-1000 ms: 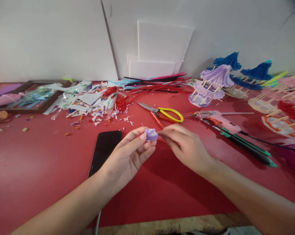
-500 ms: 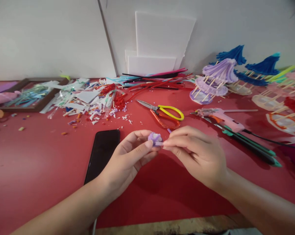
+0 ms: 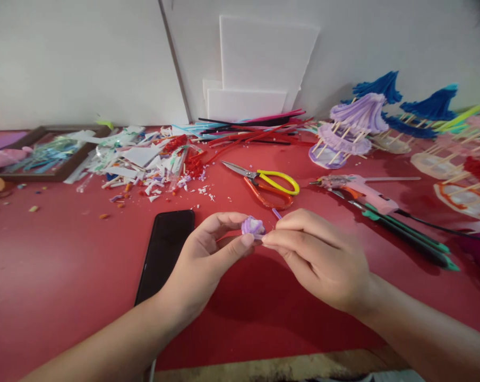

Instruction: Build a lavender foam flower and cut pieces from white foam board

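Note:
Between the thumb and fingers of my left hand sits a small rounded purple-and-white piece, which looks wound from fuzzy pipe cleaner. My right hand pinches a pale purple pipe cleaner strip right beside it, its near end meeting the piece at my left thumb. A short purple end also pokes out above my right fingers; whether it belongs to the same strip is hidden. Both hands are held close together above the red table. Beyond them lie scissors with one yellow and one orange handle.
A black phone lies by my left forearm. At right are a pink glue gun, a green-and-black cutter and a purple tiered model among others. Scraps and pipe cleaners lie at the back.
The purple-and-white piece has turned a little in my left fingers. My right fingertips have shifted slightly left and closer to it, so less of the strip shows between the hands.

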The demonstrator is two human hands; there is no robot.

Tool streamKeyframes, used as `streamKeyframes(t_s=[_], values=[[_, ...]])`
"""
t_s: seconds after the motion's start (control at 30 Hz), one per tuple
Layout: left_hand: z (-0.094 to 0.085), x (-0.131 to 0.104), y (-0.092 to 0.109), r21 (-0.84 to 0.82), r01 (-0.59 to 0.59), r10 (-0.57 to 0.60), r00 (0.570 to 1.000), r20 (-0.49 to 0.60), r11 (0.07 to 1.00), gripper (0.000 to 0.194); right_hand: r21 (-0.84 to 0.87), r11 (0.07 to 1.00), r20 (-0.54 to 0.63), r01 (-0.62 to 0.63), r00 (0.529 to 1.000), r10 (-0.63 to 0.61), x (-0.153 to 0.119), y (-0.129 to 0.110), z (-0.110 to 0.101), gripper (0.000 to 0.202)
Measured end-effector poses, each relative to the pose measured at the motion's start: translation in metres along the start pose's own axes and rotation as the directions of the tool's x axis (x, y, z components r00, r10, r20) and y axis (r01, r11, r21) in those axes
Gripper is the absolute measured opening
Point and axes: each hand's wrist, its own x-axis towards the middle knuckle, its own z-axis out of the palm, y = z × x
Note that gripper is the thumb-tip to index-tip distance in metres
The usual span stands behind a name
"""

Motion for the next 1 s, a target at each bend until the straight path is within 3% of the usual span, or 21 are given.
streamKeyframes(t_s=[0.33, 0.53, 0.67, 1.0], values=[[0.0015, -0.0004, 0.0010, 0.087, -0.041, 0.041, 0.999, -0.008, 0.995, 0.020, 0.011, 1.000, -0.014, -0.025, 1.000, 0.025, -0.0015, -0.0023, -0.0012, 0.021], [0.0002, -0.0022, 0.0014, 0.071, -0.055, 0.055, 0.998, -0.008, 0.996, 0.016, 0.062, 0.987, -0.062, -0.146, 0.987, 0.150, -0.0029, -0.0025, -0.0009, 0.015], [-0.0001, -0.0032, 0.0020, 0.069, -0.044, 0.046, 0.999, -0.025, 0.997, 0.017, 0.087, 0.978, -0.029, -0.191, 0.981, 0.194, -0.0021, -0.0028, -0.0025, 0.012], [-0.0020, -0.0009, -0.0021, 0.063, -0.064, 0.062, 0.998, 0.030, 0.996, 0.017, -0.043, 0.999, -0.014, -0.030, 0.999, 0.029, -0.0038, 0.0009, -0.0021, 0.014]])
